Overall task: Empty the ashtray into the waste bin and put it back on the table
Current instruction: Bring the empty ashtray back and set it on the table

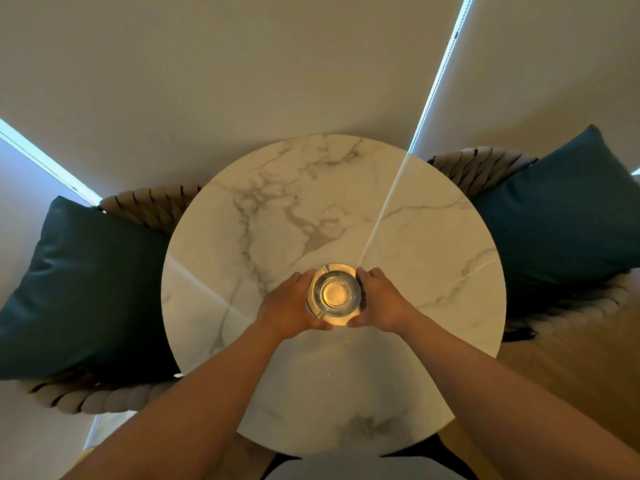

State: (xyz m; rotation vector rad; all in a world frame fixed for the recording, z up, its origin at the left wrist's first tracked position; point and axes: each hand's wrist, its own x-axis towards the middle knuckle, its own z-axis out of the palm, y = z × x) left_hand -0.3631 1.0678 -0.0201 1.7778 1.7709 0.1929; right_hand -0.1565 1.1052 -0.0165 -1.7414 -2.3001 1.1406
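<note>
A round clear glass ashtray (334,293) sits near the middle of the round white marble table (415,237). Its bowl looks empty and glows yellowish from reflected light. My left hand (289,304) cups its left side and my right hand (379,301) cups its right side, with fingers wrapped around the rim and thumbs meeting at the near edge. Whether the ashtray rests on the table or is held just above it, I cannot tell. No waste bin is in view.
A woven rope chair with a teal cushion (86,289) stands left of the table, and another chair with a teal cushion (561,209) stands to the right. Closed blinds (242,64) hang behind the table. Wooden floor (571,368) shows at the lower right.
</note>
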